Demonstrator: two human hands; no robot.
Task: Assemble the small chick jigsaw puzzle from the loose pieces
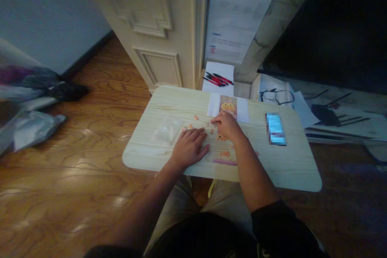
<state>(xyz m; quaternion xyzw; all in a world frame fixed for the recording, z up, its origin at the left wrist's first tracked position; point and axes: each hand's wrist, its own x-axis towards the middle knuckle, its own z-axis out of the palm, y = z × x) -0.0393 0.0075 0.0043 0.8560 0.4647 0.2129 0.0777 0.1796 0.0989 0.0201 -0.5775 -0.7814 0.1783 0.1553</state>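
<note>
Plastic bag beside flat, released left fingers, phone well apart, grip of right fingers unclear

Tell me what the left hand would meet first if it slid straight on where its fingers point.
The left hand would probably meet the small orange pieces just ahead, with the right hand beyond; the exact gap is hard to judge.
</note>
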